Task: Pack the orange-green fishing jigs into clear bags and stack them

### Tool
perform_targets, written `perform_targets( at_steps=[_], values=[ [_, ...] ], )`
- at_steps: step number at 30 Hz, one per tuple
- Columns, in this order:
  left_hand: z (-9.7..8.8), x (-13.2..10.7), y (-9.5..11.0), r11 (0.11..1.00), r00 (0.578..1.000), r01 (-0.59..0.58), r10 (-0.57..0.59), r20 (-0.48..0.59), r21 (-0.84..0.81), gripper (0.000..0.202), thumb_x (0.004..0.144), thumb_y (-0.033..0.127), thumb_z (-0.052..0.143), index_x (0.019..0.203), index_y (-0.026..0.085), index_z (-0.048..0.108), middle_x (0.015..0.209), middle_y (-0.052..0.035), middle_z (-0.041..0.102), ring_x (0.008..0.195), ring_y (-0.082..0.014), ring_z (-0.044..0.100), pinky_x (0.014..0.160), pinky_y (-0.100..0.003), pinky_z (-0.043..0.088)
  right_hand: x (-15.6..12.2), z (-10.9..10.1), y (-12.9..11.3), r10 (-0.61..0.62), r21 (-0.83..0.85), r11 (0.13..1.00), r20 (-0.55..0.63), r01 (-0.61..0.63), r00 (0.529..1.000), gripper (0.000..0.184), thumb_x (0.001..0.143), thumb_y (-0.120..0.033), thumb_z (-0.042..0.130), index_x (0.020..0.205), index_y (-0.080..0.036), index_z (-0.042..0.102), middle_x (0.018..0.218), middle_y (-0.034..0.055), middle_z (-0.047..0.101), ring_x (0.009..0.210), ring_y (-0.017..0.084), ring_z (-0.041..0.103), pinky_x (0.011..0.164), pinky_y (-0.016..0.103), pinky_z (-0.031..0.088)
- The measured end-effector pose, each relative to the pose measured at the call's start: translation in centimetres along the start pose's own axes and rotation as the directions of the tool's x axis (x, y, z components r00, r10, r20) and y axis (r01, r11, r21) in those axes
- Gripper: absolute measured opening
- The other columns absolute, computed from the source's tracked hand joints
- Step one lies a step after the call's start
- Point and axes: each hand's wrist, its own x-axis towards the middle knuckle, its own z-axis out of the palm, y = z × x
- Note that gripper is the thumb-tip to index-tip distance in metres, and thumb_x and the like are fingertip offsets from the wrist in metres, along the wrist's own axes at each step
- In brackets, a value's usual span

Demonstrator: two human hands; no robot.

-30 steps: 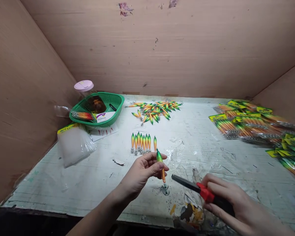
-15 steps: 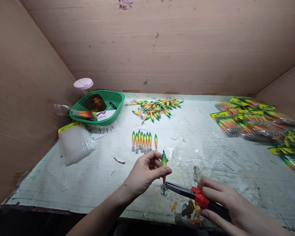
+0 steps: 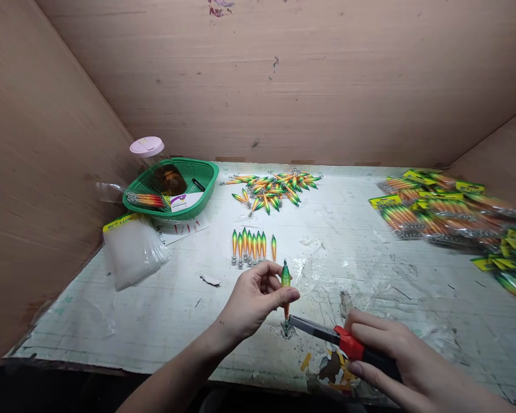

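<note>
Green fading through yellow to orange, a lure (image 3: 286, 280) stands upright just right of the frame's lower centre, its hook crown (image 3: 286, 330) pointing down. The left hand (image 3: 255, 298) has it pinched, thumb pressed against the body with a finger behind, the other fingers loosely curled. At lower right, the right hand (image 3: 395, 355) is closed around the black handle of a long-nosed tool (image 3: 348, 343) with a red collar, fingers wrapped over the top and thumb along the lower side. The grey tip is at the upper end of the hooks; whether it touches them or sits just beside, I cannot tell. Above the left hand, near the middle of the frame, a row of similar lures (image 3: 248, 245) lies side by side, one more set slightly apart to the right. Higher up is a loose heap of lures (image 3: 279, 189). A green basket (image 3: 202, 168) sits at upper left, clear bags (image 3: 133, 252) below it, and packed lures (image 3: 434, 212) lie towards the right edge
</note>
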Motion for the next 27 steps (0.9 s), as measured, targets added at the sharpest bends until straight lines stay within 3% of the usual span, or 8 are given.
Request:
perform_targets(
  at_steps=[8, 13, 19, 27],
  values=[
    [0.08, 0.32, -0.62, 1.000, 1.000, -0.010, 0.010, -0.024, 0.003, 0.045, 0.055, 0.038, 0.089, 0.081, 0.017, 0.059, 0.061, 0.0071, 0.051, 0.057, -0.0101, 0.053, 0.057, -0.024, 0.045, 0.32, 0.02, 0.03, 0.036, -0.027, 0.999, 0.020, -0.035, 0.999, 0.015, 0.089, -0.032, 0.056, 0.079, -0.026, 0.065, 0.087, 0.0044, 0.071, 0.074, 0.018, 0.068, 0.061, 0.023, 0.057],
    [0.24, 0.51, -0.67, 1.000, 0.999, -0.021, 0.021, -0.028, 0.013, 0.046, 0.055, 0.043, 0.088, 0.079, 0.017, 0.059, 0.059, 0.0066, 0.052, 0.056, -0.0096, 0.052, 0.056, -0.023, 0.042, 0.34, 0.03, 0.16, 0.033, -0.023, 0.999, 0.003, -0.033, 0.999, 0.012, 0.087, -0.031, 0.058, 0.081, -0.027, 0.066, 0.084, 0.0035, 0.070, 0.072, 0.018, 0.068, 0.060, 0.024, 0.056],
    [0.55, 0.46, -0.13, 0.999, 1.000, -0.021, 0.022, -0.022, 0.025, 0.044, 0.053, 0.036, 0.090, 0.076, 0.017, 0.058, 0.057, 0.0075, 0.051, 0.055, -0.0087, 0.051, 0.055, -0.022, 0.041, 0.26, 0.16, 0.19, 0.033, -0.027, 0.999, 0.030, -0.032, 0.999, 0.013, 0.088, -0.030, 0.056, 0.080, -0.026, 0.065, 0.084, 0.0042, 0.070, 0.072, 0.018, 0.067, 0.061, 0.024, 0.056],
    [0.32, 0.62, -0.22, 1.000, 1.000, -0.027, 0.027, -0.006, 0.009, 0.046, 0.055, 0.041, 0.089, 0.082, 0.017, 0.059, 0.059, 0.0070, 0.052, 0.057, -0.0105, 0.053, 0.056, -0.024, 0.046, 0.49, 0.15, 0.40, 0.033, 0.032, 0.999, 0.028, -0.034, 0.999, 0.013, 0.089, -0.032, 0.057, 0.082, -0.026, 0.066, 0.081, 0.0031, 0.069, 0.071, 0.018, 0.066, 0.062, 0.024, 0.056]
  ],
)
